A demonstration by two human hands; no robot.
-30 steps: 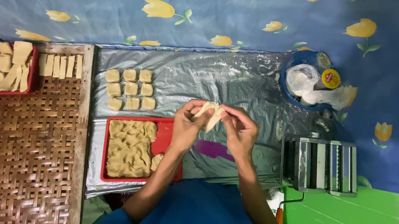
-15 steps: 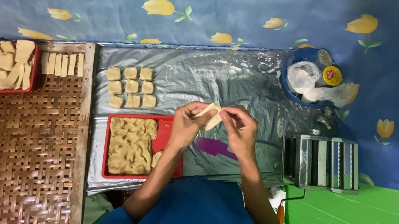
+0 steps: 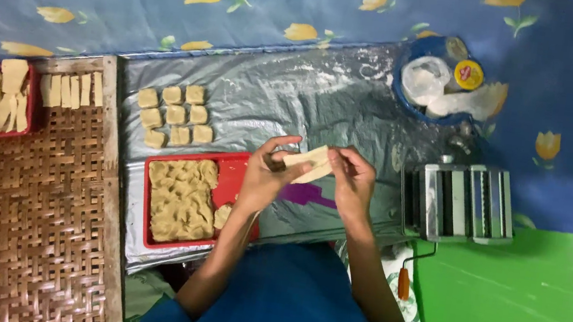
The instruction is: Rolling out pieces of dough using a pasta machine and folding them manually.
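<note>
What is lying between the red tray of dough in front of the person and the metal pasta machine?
In the head view, between the red tray and the pasta machine are the left hand and right hand, holding a dough piece above the plastic sheet.

Eight dough squares [image 3: 174, 115] are counted on the sheet [image 3: 295, 96] above one red tray [image 3: 232, 169]; a second red tray [image 3: 29, 101] is seen left; one pasta roller [image 3: 462, 202], right.

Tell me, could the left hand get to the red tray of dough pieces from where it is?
Probably yes. The left hand hovers just beside the red tray, with nothing between them, but both it and the right hand are holding a dough piece.
</note>
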